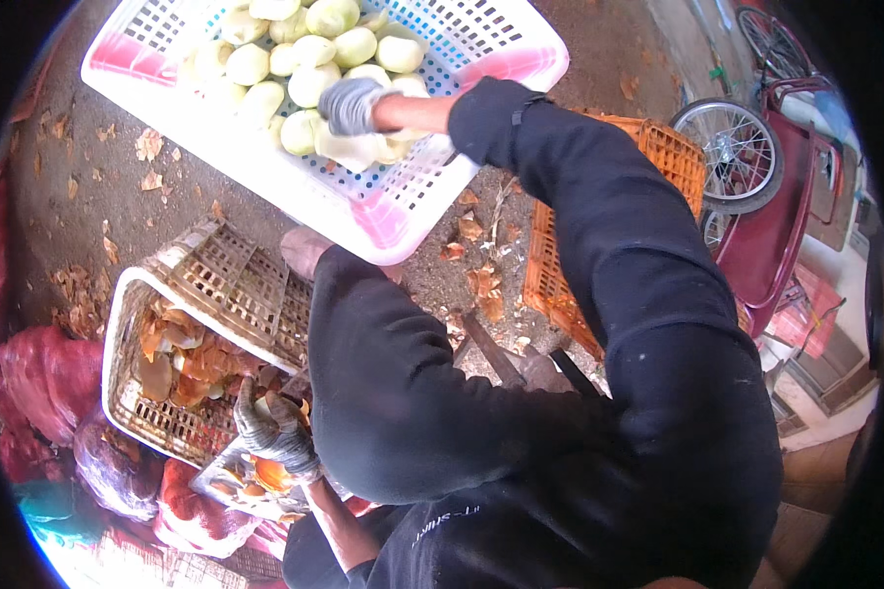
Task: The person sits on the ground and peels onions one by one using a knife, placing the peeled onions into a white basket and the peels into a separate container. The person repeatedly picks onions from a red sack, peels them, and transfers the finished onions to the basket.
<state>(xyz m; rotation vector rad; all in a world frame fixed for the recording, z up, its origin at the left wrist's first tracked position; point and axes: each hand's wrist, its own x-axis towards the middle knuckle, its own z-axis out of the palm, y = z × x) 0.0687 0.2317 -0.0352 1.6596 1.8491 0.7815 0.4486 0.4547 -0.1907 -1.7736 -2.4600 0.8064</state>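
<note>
My right hand point(353, 107), in a grey glove, reaches over pale peeled onions point(313, 82) piled in a large white plastic basket point(280, 199) with pink corners. Its fingers are blurred, and a blurred pale onion point(348, 149) lies just below it; whether I grip it cannot be told. My left hand point(276, 431), also gloved, is by my knee at the mouth of a tilted, dirty white crate point(129, 353). Brown onion skins point(191, 368) lie inside that crate. Something pale shows between my left fingers and thumb, too small to tell whether it is held.
A tray point(228, 489) with onion pieces and skins sits below my left hand. Full red mesh sacks point(51, 383) line the left side. An orange plastic crate point(560, 272) stands beneath my right arm. A wheeled cart point(773, 213) is at right; loose skins point(486, 287) litter the ground.
</note>
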